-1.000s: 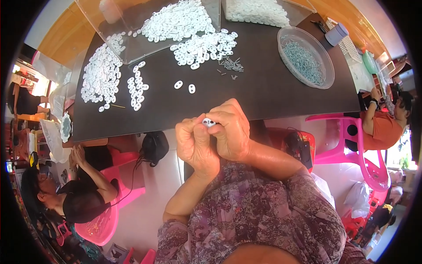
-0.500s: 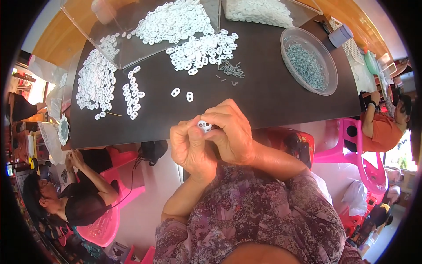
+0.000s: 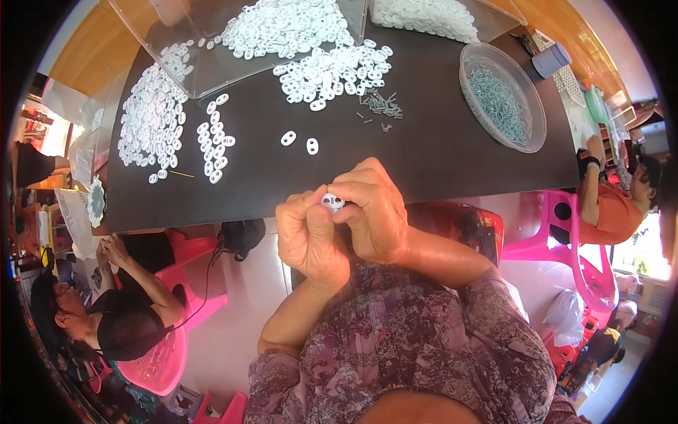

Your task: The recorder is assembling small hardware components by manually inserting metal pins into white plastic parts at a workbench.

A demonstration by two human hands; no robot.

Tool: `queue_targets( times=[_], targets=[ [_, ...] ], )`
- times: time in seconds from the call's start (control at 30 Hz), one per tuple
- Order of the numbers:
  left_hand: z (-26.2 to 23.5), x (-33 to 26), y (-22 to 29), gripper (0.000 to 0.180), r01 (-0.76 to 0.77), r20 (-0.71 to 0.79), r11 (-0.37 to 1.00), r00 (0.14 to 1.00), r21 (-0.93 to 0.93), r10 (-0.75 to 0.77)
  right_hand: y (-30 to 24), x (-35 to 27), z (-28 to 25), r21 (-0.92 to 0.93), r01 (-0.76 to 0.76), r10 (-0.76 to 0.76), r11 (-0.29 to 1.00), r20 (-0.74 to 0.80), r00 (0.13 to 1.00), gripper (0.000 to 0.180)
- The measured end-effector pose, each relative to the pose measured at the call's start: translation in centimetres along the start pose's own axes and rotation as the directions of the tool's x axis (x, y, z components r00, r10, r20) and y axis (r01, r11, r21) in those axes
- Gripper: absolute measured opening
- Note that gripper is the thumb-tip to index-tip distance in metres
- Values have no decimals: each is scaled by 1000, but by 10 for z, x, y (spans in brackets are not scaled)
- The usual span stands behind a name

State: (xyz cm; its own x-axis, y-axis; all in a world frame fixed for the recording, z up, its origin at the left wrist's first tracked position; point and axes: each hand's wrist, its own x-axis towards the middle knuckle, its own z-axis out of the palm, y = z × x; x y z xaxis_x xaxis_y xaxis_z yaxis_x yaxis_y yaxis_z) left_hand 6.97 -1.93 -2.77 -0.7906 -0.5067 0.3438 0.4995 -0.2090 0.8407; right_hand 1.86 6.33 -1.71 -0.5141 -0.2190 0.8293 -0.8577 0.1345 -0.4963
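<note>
At near edge of dark table [image 3: 424, 159], L hand [image 3: 311, 237] & R hand [image 3: 372, 212] meet round one small oval white pc [image 3: 332, 203]; it's btwn the fingertips of both, dark holes facing up; thumb & index of each pinch it, other fingers curled in, tips partly hidden.

Containers: clear tray [image 3: 224, 74] at far side, L of ctr, w/ big heap of white pcs [image 3: 289, 28] inside; clear box [image 3: 503, 30] to its R, also holding lots of white pcs, cut off by top of view; round clear dish [image 3: 536, 116] on R, w/ loose jumble of thin blue-grey pins [image 3: 498, 102], bare floor showing near its rim; grey jar [image 3: 551, 63] just beyond dish, contents can't be seen; green bowl [image 3: 595, 104] further R, contents too small to tell.

Outside the containers: centre pile [image 3: 328, 74] of white pcs just in front of tray; L pile [image 3: 150, 120], larger, by tray's L side; small cluster [image 3: 213, 145] btwn L pile & hands; two single pcs [image 3: 312, 146] apart from the rest, beyond the hands; few dark grey pins [image 3: 383, 104] scattered beside centre pile; thin yellowish stick [image 3: 182, 174] near L pile's lower end.
</note>
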Motion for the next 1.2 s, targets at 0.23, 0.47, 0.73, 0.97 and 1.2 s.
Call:
queue_targets(
  times=[0.23,0.47,0.73,0.97,1.2],
  targets=[
    [-2,4,-14,15,-9,-44,1000,999,1,9,14,-2,6,-27,31,-30,999,45,999,30],
    [2,3,-9,19,1,-38,1000,999,-7,-1,14,5,-3,-53,53,-52,997,15,999,26],
    [-19,25,4,31,3,4,972,1000,235,-4,54,63,-76,-384,-49,16,922,-89,996,10],
    [-51,49,3,22,97,-82,943,994,319,-75,146,173,-155,-94,-96,77,991,-191,979,14],
    [-51,52,-9,19,24,68,846,995,533,-71,239,206,-180,-965,69,11,251,74,997,9]
  ],
)
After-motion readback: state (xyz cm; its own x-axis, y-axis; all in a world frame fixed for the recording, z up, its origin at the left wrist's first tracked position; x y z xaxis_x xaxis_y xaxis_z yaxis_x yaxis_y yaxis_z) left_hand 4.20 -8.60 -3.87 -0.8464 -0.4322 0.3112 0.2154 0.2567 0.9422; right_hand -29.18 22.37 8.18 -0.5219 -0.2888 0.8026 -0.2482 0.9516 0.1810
